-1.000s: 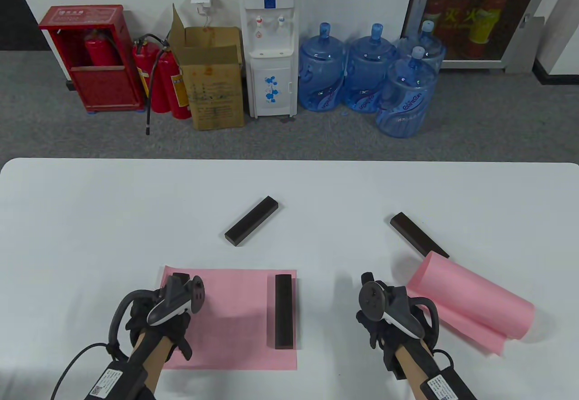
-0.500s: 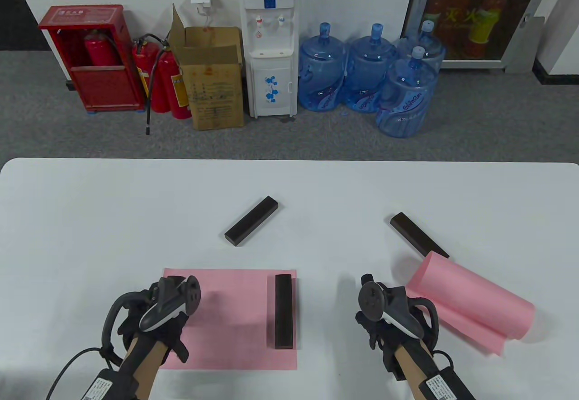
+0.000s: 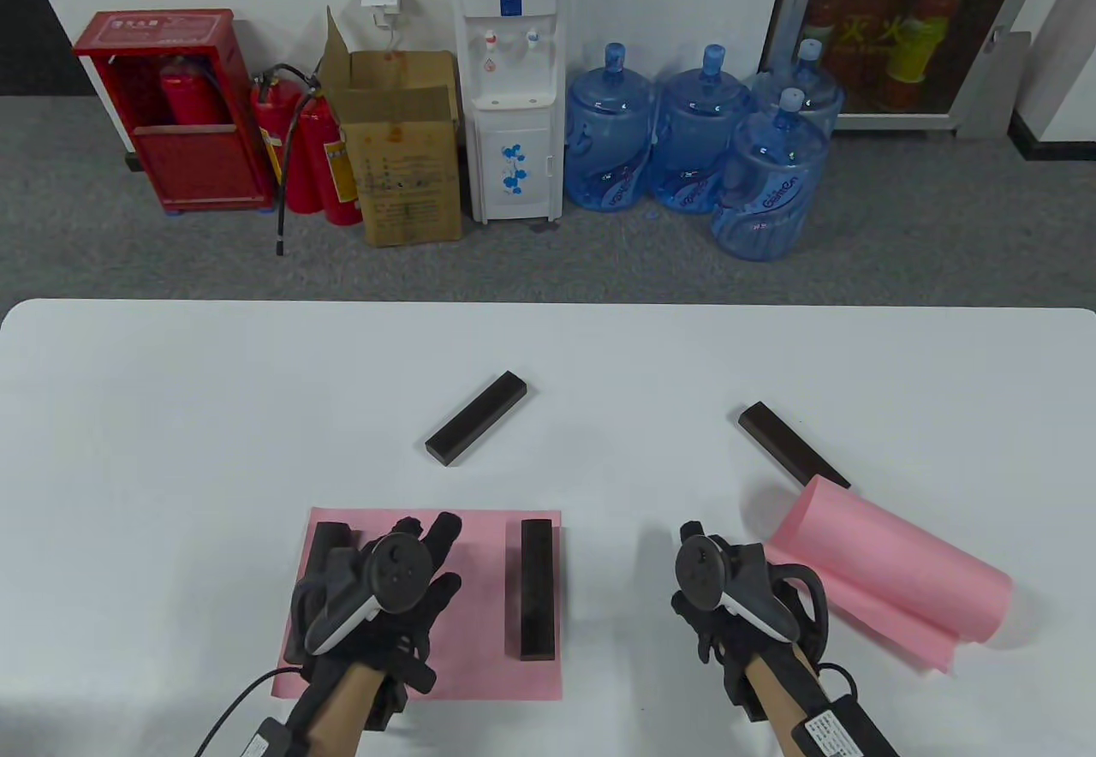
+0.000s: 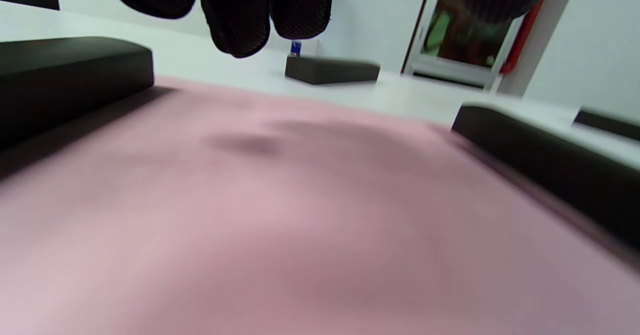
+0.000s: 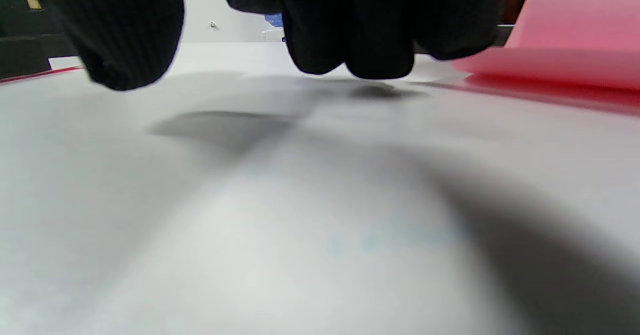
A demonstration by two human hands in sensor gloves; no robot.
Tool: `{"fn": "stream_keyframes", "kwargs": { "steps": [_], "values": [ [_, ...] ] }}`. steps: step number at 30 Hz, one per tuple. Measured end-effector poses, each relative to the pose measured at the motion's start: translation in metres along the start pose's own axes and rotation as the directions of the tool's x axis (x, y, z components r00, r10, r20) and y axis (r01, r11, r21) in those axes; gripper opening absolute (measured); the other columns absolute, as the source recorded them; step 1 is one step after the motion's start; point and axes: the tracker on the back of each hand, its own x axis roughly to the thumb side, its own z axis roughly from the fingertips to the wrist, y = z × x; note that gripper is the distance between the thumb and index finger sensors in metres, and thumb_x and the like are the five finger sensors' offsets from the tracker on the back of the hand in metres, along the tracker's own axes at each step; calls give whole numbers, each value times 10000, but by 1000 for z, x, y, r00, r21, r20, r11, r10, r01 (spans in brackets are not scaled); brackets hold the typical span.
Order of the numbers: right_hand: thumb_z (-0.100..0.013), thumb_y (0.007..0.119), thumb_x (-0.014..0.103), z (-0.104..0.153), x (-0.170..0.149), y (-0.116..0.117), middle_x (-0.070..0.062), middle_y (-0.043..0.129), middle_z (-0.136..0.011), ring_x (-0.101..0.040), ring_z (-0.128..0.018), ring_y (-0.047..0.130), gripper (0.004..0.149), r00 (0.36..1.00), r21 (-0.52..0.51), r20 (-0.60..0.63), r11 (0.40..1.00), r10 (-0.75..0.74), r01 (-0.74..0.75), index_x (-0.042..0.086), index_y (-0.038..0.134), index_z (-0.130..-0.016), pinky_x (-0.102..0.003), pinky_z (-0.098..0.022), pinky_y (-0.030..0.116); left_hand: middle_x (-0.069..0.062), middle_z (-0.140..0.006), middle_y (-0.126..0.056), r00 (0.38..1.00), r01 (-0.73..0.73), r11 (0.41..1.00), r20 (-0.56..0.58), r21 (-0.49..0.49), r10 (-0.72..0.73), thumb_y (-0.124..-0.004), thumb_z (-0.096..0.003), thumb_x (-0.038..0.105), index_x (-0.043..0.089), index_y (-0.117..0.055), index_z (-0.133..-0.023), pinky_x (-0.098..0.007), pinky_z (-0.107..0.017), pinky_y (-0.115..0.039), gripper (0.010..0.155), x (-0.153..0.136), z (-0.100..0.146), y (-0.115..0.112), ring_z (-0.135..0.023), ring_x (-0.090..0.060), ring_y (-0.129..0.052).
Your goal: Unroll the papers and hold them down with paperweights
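Matt pink paper sheet (image 3: pixel 479 611) lies smooth; the rolled pink paper (image 3: pixel 890 569) at 4 o'clock looks alike. Dark paperweights (image 3: pixel 537 590) look smooth, faintly satin. White table (image 3: pixel 171 414) smooth. Gloves: black dotted knit cloth.

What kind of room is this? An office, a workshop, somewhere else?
Probably an office or lab corner. A water dispenser stands against the wall with spare water jugs beside it, fire extinguishers sit on grey carpet, and the work happens on a plain white table.
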Motion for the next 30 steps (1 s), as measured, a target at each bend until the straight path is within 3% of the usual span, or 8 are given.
{"fn": "stream_keyframes", "kwargs": {
  "steps": [5, 9, 13, 16, 19, 25, 30],
  "values": [
    [-373, 791, 513, 0, -2, -19, -57, 625, -1045, -347, -954, 733, 808, 998, -40, -11, 997, -68, 67, 249, 466, -1064, -545, -673, 646, -114, -1220, -541, 1000, -15, 999, 6, 31, 15, -644, -496, 584, 510, -372, -1101, -669, -745, -518, 667, -10, 4, 1, -1064, -436, -662],
    [-375, 794, 493, -2, -18, -54, -58, 633, -1042, -351, -954, 732, 785, 988, -105, -53, 985, -142, 136, 247, 500, -1059, -552, -672, 644, -121, -1219, -539, 1000, -26, 999, 7, 32, 26, -640, -498, 585, 507, -375, -1103, -669, -743, -522, 665, -17, 5, 1, -1061, -440, -663],
    [-400, 786, 436, -2, -54, -98, -46, 637, -1043, -338, -964, 730, 730, 982, -186, -157, 980, -103, 73, 256, 519, -1055, -552, -682, 639, -122, -1220, -538, 999, -32, 999, 18, 17, 31, -639, -498, 586, 507, -374, -1103, -669, -744, -521, 665, -16, 6, 0, -1062, -438, -664],
    [-413, 790, 400, -5, -87, -113, -45, 616, -1056, -337, -978, 710, 722, 964, -172, -253, 984, -86, 43, 257, 506, -1060, -556, -693, 626, -118, -1220, -541, 999, -27, 1000, 21, 7, 26, -638, -497, 587, 507, -378, -1103, -669, -744, -522, 664, -15, 6, -1, -1061, -436, -668],
    [-408, 821, 389, -11, -130, -114, -35, 560, -1081, -334, -1014, 651, 761, 924, -87, -376, 995, -72, 42, 266, 464, -1068, -560, -721, 587, -120, -1220, -542, 999, -27, 1000, 17, 2, 27, -637, -498, 586, 507, -386, -1101, -669, -743, -524, 658, -17, 6, -1, -1060, -435, -671],
    [-369, 891, 407, -18, -194, -93, -20, 531, -1097, -325, -1048, 591, 847, 861, 35, -499, 991, -97, 131, 273, 439, -1072, -576, -746, 543, -120, -1214, -558, 999, -45, 999, 6, -7, 45, -636, -498, 585, 498, -397, -1105, -670, -740, -529, 657, -21, 6, -3, -1053, -434, -684],
    [-349, 939, 393, -22, -222, -71, -8, 506, -1111, -317, -1091, 449, 901, 816, 129, -563, 962, -130, 242, 284, 419, -1076, -593, -772, 469, -120, -1213, -563, 999, -49, 999, -1, -19, 49, -634, -497, 587, 497, -400, -1105, -672, -739, -530, 657, -22, 5, -5, -1049, -436, -690]
  ]
}}
